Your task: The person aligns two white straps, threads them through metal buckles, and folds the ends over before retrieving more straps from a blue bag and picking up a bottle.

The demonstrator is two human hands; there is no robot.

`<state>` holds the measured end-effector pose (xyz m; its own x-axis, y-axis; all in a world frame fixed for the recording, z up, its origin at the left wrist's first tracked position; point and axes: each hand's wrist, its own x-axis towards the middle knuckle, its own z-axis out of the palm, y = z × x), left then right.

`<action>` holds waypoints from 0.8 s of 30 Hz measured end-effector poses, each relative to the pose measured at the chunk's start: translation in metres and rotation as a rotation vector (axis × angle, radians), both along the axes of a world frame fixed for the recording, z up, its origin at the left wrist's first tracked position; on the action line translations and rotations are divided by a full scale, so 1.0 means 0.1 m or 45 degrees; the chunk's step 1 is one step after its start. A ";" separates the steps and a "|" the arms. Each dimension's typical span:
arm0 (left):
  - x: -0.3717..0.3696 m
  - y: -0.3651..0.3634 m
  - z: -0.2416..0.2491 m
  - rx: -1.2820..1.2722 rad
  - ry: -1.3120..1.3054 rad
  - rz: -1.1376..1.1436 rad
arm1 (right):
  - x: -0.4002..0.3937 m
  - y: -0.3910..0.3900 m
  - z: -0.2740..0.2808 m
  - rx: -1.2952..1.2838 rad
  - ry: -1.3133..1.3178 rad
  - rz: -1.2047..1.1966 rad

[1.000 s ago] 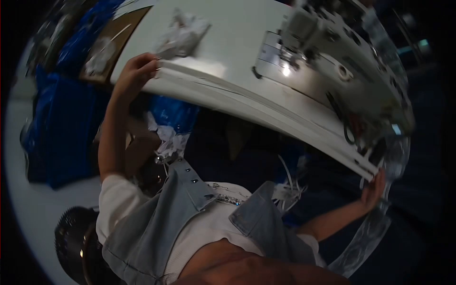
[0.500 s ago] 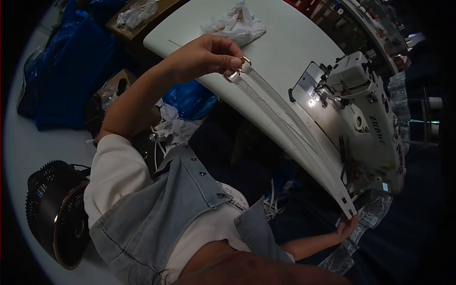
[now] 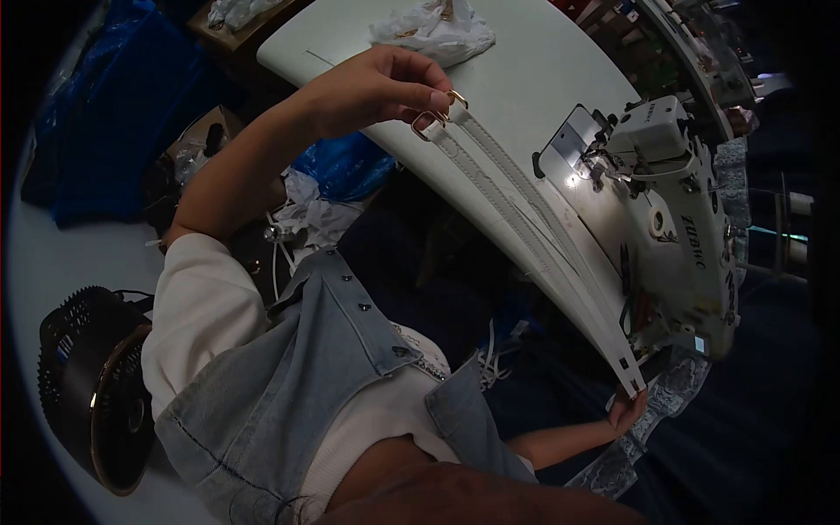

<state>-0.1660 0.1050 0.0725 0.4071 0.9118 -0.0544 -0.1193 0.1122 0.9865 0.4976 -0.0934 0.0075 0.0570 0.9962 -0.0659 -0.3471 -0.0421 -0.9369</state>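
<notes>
My left hand (image 3: 385, 87) is raised above the white table, its thumb and fingers pinching the gold buckles at one end of two white stitched straps (image 3: 507, 188). The straps run side by side, stretched down to the right along the table edge. At their far ends, which show small dark marks, my right hand (image 3: 628, 407) holds them with its fingers at the tips. Part of the right hand's grip is hidden behind the ends. A white sewing machine (image 3: 691, 201) with its lamp lit stands right of the straps.
The white table (image 3: 560, 70) bears a crumpled plastic bag (image 3: 437, 35) at its back. Blue plastic (image 3: 350, 166) and white wrapping lie below its left edge. A dark bin-like object (image 3: 92, 385) stands at lower left. A patterned lace-like cloth (image 3: 682, 381) hangs near my right hand.
The view has shifted slightly. My left hand appears a little higher and my right hand slightly to the left. Both still hold the straps stretched between them.
</notes>
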 end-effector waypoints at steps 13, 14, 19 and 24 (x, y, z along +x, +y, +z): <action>-0.60 0.43 -0.67 -0.255 0.062 0.127 | -0.53 0.06 0.14 -0.022 -0.026 -0.414; -0.63 0.46 -0.73 -0.290 0.029 0.228 | -0.58 0.07 0.16 -0.018 0.007 -0.353; -0.94 0.71 -0.91 -0.349 -0.023 0.187 | -0.66 0.06 0.13 -0.048 0.019 -0.352; -1.00 0.80 -0.85 -0.378 0.088 0.287 | -0.61 -0.08 -0.14 -0.043 -0.016 -0.316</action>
<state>-0.2658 0.1845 -0.0129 0.1844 0.9184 -0.3501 -0.1082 0.3730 0.9215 0.4369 -0.1018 -0.0063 0.3009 0.9488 -0.0967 -0.3392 0.0117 -0.9407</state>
